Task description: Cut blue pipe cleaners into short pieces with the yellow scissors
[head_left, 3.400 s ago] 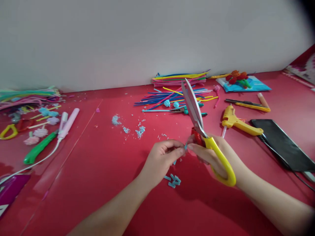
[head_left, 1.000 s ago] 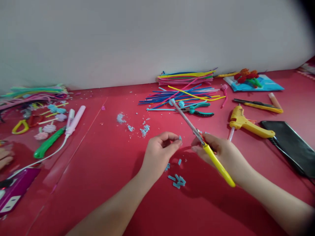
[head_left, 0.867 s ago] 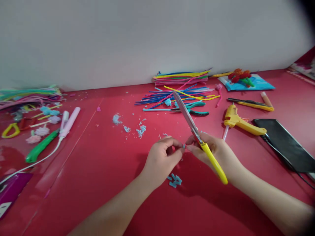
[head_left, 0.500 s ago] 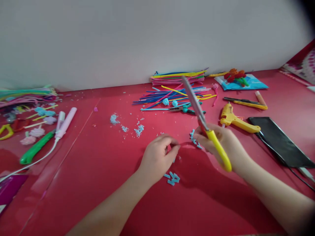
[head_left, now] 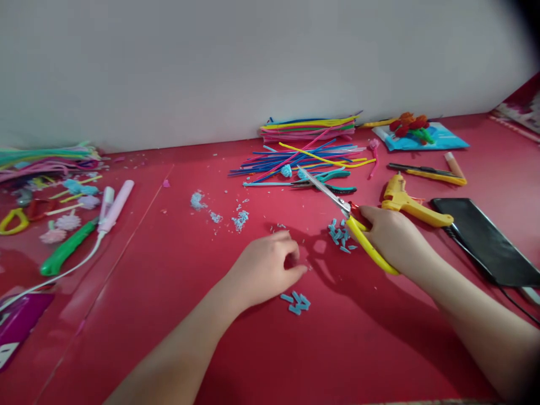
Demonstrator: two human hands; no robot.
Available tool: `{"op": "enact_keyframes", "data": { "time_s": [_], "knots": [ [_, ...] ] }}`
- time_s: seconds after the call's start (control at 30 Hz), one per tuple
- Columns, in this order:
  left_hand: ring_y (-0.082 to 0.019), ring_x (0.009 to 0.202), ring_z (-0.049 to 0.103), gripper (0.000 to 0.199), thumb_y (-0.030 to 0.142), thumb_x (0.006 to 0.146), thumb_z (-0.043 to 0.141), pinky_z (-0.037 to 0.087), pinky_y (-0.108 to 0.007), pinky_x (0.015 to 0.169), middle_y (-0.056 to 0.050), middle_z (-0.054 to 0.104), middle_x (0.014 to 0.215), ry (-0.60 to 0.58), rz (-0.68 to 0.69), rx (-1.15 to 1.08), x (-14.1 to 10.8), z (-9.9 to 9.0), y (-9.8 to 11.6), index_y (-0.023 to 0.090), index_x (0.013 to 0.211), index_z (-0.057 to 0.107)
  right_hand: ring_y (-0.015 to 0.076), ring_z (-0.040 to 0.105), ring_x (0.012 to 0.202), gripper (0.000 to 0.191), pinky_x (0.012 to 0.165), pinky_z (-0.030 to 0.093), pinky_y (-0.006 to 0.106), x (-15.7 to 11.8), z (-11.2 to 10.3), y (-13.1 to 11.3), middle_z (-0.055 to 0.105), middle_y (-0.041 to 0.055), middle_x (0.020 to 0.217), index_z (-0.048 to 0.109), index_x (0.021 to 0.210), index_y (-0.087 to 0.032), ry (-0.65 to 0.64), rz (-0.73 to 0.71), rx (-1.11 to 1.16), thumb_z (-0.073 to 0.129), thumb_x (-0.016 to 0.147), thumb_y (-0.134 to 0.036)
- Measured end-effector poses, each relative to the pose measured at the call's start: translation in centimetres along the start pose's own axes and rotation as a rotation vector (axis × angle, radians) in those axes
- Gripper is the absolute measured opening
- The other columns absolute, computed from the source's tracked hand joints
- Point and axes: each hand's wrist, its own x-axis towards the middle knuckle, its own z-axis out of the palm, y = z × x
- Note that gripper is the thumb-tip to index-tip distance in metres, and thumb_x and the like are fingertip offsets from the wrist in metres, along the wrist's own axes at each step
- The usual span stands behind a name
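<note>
My right hand [head_left: 390,233] grips a pair of scissors [head_left: 324,188] with yellow and red handles. Their blades look closed and point up and left toward the back. Beneath the handles lies a pile of short light-blue pipe cleaner pieces [head_left: 340,235]. My left hand [head_left: 272,267] rests low over the red table, its fingers curled and the thumb apart from them. I see nothing between them. Just in front of that hand lies a smaller group of cut blue pieces [head_left: 298,304]. Blue fluff [head_left: 240,220] is scattered beyond my left hand.
Long coloured pipe cleaners [head_left: 295,160] lie at the back with pliers [head_left: 333,185]. On the right are a yellow glue gun [head_left: 415,205], a utility knife [head_left: 426,173] and a black phone [head_left: 485,242]. A pink curling iron [head_left: 116,208] and a green-handled tool [head_left: 70,247] lie left.
My left thumb has parted from the fingers. My right hand has shifted slightly right and lowered the scissors, which now tilt further left. More of the pile of blue pieces shows.
</note>
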Motion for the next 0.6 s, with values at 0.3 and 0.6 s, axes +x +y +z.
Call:
{"op": "enact_keyframes", "data": {
  "time_s": [0.3, 0.6],
  "knots": [
    [-0.013, 0.062, 0.049, 0.011, 0.012, 0.069, 0.048, 0.034, -0.025, 0.057, -0.001, 0.054, 0.070, -0.007, -0.044, -0.032, 0.0, 1.2, 0.7, 0.018, 0.065, 0.056, 0.0106, 0.041, 0.048, 0.018, 0.044, 0.023, 0.022, -1.5, 0.6, -1.7, 0.047, -0.0012, 0.053, 0.050, 0.068, -0.020, -0.023, -0.058, 0.253, 0.045, 0.071, -0.037],
    [-0.008, 0.051, 0.035, 0.010, 0.026, 0.071, 0.053, 0.029, -0.021, 0.046, 0.003, 0.043, 0.061, 0.000, -0.236, -0.609, 0.1, 1.0, 1.8, 0.017, 0.068, 0.056, 0.0067, 0.037, 0.044, 0.011, 0.041, 0.029, 0.019, -3.0, -0.1, -4.1, 0.038, -0.0063, 0.051, 0.051, 0.068, -0.019, -0.382, -0.077, 0.849, 0.045, 0.070, -0.028]
  ]
}}
